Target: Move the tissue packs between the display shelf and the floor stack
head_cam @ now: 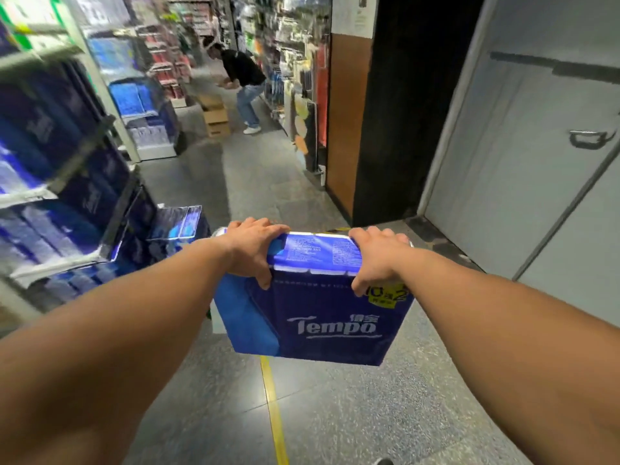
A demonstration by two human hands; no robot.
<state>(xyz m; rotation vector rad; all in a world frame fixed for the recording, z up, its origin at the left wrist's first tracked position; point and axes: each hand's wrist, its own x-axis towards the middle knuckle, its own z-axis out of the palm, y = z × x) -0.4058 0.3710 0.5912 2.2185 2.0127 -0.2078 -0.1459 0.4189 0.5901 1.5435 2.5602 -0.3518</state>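
While we hold it up: the tissue pack (330, 303) hangs in the air in front of us, above the floor (335, 414) and clear of it.
Tissue pack: we see a dark blue wrapped block with "Tempo" in white on the face toward us, a yellow tag at its upper right corner, and a lighter blue top panel with small print.
Our left hand (253, 251): it grips the pack's top left corner, fingers curled over the far edge and thumb pressed down the near face.
Our right hand (377, 258): it grips the top right corner the same way, fingers clamped over the far edge, thumb on the near face just beside the yellow tag.
Display shelf (63, 182): it stands to our left, blurred, its tiers filled with blue and purple packs.
Low packs: more blue packs (177, 221) sit low down just beyond our left hand, at the foot of the shelf; we cannot tell whether they rest on the floor or on a base.
Floor: grey speckled, with a yellow line (273, 411) running toward us under the pack.
Door: a pale grey door (536, 156) with a handle stands to our right.
Aisle: a person (243, 85) bends over cardboard boxes (214, 115) far down the aisle, well apart from us.
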